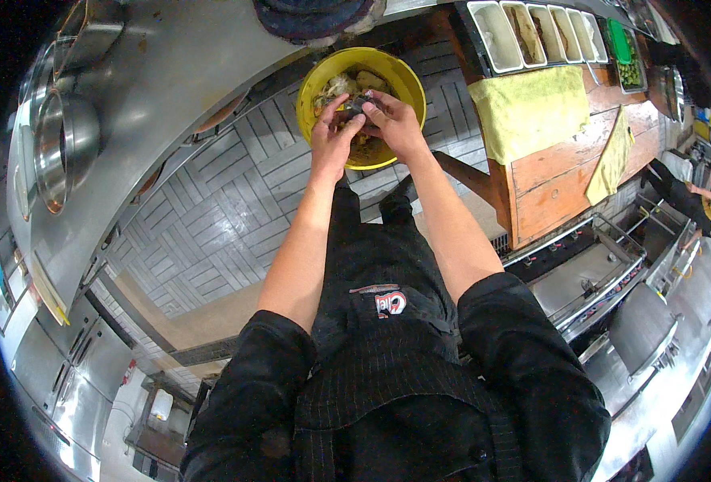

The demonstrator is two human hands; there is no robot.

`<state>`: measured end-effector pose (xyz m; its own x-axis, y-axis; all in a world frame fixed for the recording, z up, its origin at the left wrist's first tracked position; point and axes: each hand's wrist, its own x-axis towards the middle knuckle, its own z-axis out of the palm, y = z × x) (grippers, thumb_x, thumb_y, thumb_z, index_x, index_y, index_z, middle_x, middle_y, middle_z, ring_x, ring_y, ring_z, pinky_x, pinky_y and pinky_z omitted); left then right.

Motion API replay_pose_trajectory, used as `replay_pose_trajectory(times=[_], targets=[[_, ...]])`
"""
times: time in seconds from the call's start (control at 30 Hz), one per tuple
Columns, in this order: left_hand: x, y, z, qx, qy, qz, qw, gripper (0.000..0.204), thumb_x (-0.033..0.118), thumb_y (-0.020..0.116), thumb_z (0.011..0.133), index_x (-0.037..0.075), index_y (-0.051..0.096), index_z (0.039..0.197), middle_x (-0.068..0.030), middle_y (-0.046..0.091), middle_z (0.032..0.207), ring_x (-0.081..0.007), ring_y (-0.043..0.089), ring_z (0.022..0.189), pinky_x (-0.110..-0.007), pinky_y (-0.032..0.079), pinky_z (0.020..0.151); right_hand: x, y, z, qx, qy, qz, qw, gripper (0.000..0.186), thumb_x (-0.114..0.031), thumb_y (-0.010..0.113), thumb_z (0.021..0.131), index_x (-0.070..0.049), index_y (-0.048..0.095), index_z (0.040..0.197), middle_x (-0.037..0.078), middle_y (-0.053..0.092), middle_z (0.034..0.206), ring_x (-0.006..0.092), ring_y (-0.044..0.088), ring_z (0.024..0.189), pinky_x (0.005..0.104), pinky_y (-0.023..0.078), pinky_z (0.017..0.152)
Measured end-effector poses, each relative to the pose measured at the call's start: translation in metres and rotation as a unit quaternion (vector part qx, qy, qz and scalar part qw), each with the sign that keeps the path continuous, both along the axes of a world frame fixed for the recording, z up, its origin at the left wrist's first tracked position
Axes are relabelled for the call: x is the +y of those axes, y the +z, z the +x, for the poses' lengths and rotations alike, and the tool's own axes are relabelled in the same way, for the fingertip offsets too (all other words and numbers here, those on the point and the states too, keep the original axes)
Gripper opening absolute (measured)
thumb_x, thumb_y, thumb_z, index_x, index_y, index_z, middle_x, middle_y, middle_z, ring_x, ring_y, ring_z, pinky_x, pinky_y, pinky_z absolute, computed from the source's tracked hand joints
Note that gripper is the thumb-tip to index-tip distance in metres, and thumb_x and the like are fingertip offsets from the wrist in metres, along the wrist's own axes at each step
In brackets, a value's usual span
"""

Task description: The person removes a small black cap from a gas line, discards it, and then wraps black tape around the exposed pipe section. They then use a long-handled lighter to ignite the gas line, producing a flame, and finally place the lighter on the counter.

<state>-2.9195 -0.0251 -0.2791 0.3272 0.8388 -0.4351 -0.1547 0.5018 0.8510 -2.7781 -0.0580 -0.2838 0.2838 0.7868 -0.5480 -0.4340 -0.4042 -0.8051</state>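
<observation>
Both my hands are over a yellow bucket (408, 82) that stands on the floor. Pale and brownish scraps (369, 80) lie inside it. My left hand (333, 138) is over the bucket's left half, its fingers curled inward. From the other side my right hand (399, 128) meets it, thumb and fingers pinched. Between the fingertips of both is a small dark, crumpled-looking piece (357, 104). Its kind is too small to make out, and the fingers partly cover it.
A steel counter (187, 60) runs along the left, with metal bowls (78, 145) on it. To the right, a wooden table (548, 189) carries yellow cloths (528, 108) and white rectangular tubs (496, 36). Another person (696, 205) is at the far right.
</observation>
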Motion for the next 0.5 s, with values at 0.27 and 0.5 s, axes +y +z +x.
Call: replay_pose_trajectory(times=[0.27, 0.5], targets=[[-0.005, -0.009, 0.011, 0.111, -0.01, 0.109, 0.988, 0.04, 0.021, 0.071, 0.099, 0.003, 0.064, 0.135, -0.0059, 0.069, 0.123, -0.0126, 0.062, 0.109, -0.027, 0.05, 0.093, -0.007, -0.022, 0.009, -0.342, 0.102, -0.02, 0.934, 0.042, 0.003, 0.057, 0.089, 0.006, 0.065, 0.129, 0.014, 0.073, 0.114, 0.021, 0.07, 0.106, 0.0323, 0.055, 0.091], [0.0, -0.022, 0.008, -0.033, 0.091, -0.103, 0.99, 0.034, 0.023, 0.065, 0.103, 0.005, 0.061, 0.132, -0.0054, 0.069, 0.11, -0.0162, 0.067, 0.102, -0.04, 0.061, 0.083, -0.003, -0.019, 0.012, -0.264, 0.035, -0.007, 0.964, 0.034, 0.002, 0.063, 0.083, 0.002, 0.075, 0.116, 0.018, 0.078, 0.102, 0.0234, 0.075, 0.092, 0.0339, 0.057, 0.085]])
